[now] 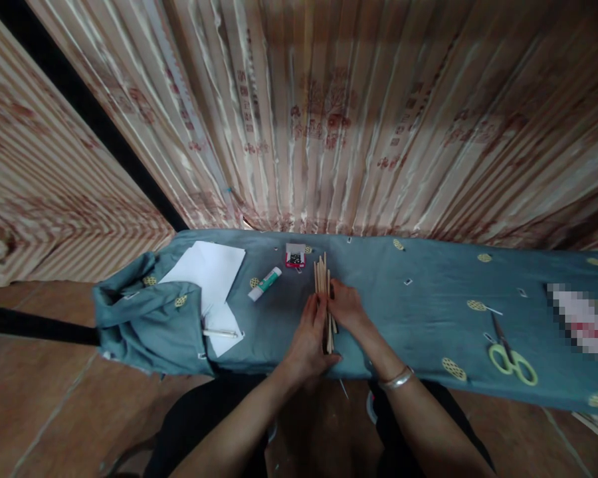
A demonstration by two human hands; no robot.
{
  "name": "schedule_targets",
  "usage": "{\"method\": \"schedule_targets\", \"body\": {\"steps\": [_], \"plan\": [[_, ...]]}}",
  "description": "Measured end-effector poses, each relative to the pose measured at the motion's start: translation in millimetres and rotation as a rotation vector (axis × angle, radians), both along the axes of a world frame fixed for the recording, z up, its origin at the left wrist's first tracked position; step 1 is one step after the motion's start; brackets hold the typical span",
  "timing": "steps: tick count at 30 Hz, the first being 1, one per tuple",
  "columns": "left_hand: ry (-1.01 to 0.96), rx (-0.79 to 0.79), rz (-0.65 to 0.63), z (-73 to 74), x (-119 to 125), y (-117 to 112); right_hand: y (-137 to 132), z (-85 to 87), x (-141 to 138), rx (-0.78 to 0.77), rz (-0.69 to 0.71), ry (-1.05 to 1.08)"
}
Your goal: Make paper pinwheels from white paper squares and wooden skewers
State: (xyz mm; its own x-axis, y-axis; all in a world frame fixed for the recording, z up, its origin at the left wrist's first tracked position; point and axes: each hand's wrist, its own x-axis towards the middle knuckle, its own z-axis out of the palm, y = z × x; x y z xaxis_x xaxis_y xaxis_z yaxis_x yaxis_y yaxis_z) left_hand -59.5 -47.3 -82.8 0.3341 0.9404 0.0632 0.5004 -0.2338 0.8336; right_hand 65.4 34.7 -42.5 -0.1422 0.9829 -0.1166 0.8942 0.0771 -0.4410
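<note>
A bundle of thin wooden sticks (321, 275) lies lengthwise on the cloth, pointing away from me. My left hand (307, 338) rests along its left side, fingers together and pressed on the sticks. From the right, my right hand (346, 304) closes on the bundle at about mid-length, its fingertips partly hidden. Just beyond the hands sits a small open red box (295, 256) with dark little pieces inside. A glue stick (265, 284) with a green label lies to the left of the bundle.
White paper sheets (216, 265) and a pen (220, 332) lie at the left, beside a bunched fold of the blue-green cloth (149, 325). Scissors (511, 358) with yellow-green handles lie at the right, near a blurred-out item (585, 322). A pleated curtain (329, 119) hangs behind.
</note>
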Motion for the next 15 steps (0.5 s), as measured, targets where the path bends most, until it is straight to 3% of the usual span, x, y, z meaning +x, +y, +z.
{"method": "schedule_targets", "body": {"steps": [10, 15], "plan": [[0.143, 0.088, -0.113, 2.3, -20.9, -18.9, 4.9, 4.3, 5.2, 0.063, 0.012, -0.059], [0.112, 0.094, -0.082, 3.3, -24.8, -20.5, 8.5, 0.4, 0.3, 0.067, 0.016, -0.058]]}}
